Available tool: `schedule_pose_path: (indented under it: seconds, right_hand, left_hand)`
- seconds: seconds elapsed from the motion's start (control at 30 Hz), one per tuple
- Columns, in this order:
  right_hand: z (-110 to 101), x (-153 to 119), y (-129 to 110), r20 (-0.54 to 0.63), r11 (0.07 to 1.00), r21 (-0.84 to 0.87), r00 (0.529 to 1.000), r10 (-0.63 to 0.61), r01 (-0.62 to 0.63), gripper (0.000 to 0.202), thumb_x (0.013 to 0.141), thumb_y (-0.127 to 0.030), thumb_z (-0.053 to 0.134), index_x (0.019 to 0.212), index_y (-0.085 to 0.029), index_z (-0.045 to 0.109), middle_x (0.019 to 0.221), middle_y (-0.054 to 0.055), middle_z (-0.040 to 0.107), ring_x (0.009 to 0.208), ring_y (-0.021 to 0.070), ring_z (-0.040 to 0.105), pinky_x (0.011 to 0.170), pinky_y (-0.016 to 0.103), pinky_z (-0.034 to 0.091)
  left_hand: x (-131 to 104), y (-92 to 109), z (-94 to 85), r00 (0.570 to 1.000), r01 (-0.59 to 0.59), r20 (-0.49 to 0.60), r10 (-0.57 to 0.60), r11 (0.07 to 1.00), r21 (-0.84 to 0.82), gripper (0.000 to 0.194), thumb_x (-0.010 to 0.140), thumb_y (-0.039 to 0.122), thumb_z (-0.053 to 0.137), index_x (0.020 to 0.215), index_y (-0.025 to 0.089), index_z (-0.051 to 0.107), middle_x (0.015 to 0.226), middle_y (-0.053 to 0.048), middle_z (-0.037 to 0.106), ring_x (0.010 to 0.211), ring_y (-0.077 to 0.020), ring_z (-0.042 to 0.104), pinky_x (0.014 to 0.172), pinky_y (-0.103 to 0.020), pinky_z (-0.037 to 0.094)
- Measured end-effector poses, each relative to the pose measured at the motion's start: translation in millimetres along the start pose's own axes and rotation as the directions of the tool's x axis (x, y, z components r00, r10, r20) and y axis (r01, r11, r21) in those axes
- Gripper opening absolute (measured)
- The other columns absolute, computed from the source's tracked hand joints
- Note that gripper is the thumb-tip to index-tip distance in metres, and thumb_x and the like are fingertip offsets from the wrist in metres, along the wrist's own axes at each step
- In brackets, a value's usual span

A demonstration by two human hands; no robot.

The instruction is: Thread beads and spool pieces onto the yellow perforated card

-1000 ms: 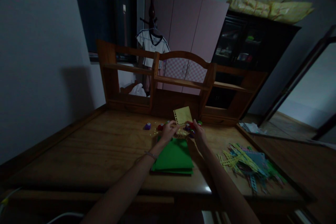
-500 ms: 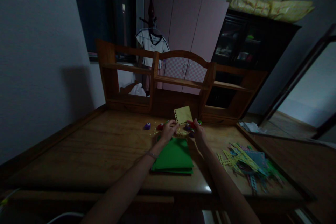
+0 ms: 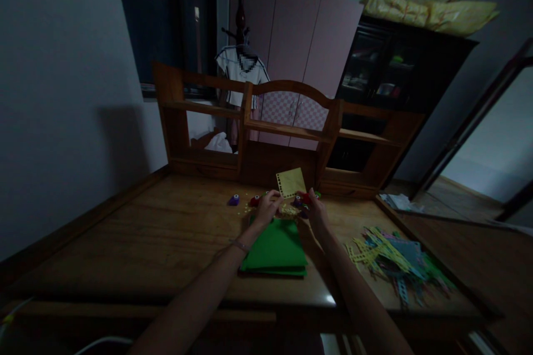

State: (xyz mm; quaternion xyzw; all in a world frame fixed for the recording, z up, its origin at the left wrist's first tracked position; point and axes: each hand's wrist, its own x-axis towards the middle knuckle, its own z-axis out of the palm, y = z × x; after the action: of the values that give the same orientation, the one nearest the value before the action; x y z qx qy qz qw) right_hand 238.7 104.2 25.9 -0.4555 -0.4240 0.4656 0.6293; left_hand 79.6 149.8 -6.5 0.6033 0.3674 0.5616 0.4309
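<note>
A small yellow sheet (image 3: 291, 182) with rows of punched holes along its left and lower edges is pinched at its lower left corner by my left hand (image 3: 267, 207). My right hand (image 3: 317, 211) is closed round a red punch (image 3: 305, 198) at the sheet's lower right. Below the hands lies a stack of green sheets (image 3: 275, 247). Tiny yellow pieces (image 3: 288, 209) are heaped on the desk between my hands. Beside them are a purple punch (image 3: 234, 199) and another red punch (image 3: 255, 200), partly behind my left hand.
A pile of punched yellow, blue, green and pink strips (image 3: 387, 255) covers the desk's right side. Wooden shelving (image 3: 287, 130) rises along the back edge of the desk (image 3: 166, 233). White papers (image 3: 400, 202) lie beyond its right rim.
</note>
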Motion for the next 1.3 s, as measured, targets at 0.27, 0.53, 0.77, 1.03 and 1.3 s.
schedule_pose_path:
  seconds: [0.27,0.53,0.77,1.03,1.3]
  right_hand:
    - [-1,-2,1,0.018,1.0,-0.006,1.0,-0.014,0.014,0.059,0.072,-0.068,0.048,0.102,-0.02,0.066,0.092,0.008,0.068,0.081,0.0239,0.063,0.057,0.027,0.042]
    - [-3,0,3,0.032,1.0,-0.004,0.999,-0.02,0.02,0.059,0.072,-0.068,0.048,0.102,-0.021,0.067,0.091,0.007,0.068,0.08,0.0232,0.064,0.057,0.027,0.042]
    - [-2,0,1,0.022,1.0,0.015,1.0,-0.015,0.014,0.059,0.072,-0.067,0.048,0.103,-0.021,0.067,0.087,0.007,0.068,0.078,0.0227,0.064,0.056,0.027,0.041]
    - [-2,0,1,0.014,1.0,0.014,1.0,-0.002,0.002,0.059,0.072,-0.068,0.048,0.102,-0.021,0.067,0.087,0.007,0.068,0.077,0.0225,0.064,0.055,0.027,0.041]
    - [-1,0,-2,0.024,0.999,0.031,1.0,0.009,-0.01,0.06,0.072,-0.068,0.048,0.102,-0.02,0.066,0.087,0.007,0.068,0.078,0.0233,0.064,0.057,0.028,0.043]
  left_hand:
    - [-1,4,1.1,1.0,0.028,0.011,-0.027,0.999,-0.045,0.022,0.076,0.037,0.056,0.085,0.017,0.056,0.051,0.003,0.052,0.046,-0.0117,0.05,0.044,-0.019,0.034]
    - [-3,7,-0.8,0.999,0.025,0.021,-0.025,0.999,-0.026,0.024,0.077,0.039,0.055,0.087,0.017,0.057,0.052,0.003,0.053,0.047,-0.0117,0.05,0.045,-0.019,0.033]
    - [-3,8,0.1,1.0,0.017,0.011,-0.017,1.0,-0.021,0.024,0.076,0.038,0.055,0.086,0.017,0.058,0.053,0.003,0.054,0.048,-0.0121,0.051,0.046,-0.019,0.035]
    - [-4,12,-0.4,0.998,0.058,0.01,-0.058,0.998,-0.035,0.025,0.074,0.039,0.058,0.086,0.017,0.058,0.053,0.003,0.054,0.047,-0.0119,0.051,0.045,-0.019,0.034]
    - [-2,7,0.4,1.0,0.03,-0.001,-0.03,0.999,-0.026,0.023,0.073,0.035,0.059,0.087,0.016,0.058,0.064,0.001,0.06,0.052,-0.0116,0.054,0.047,-0.019,0.037]
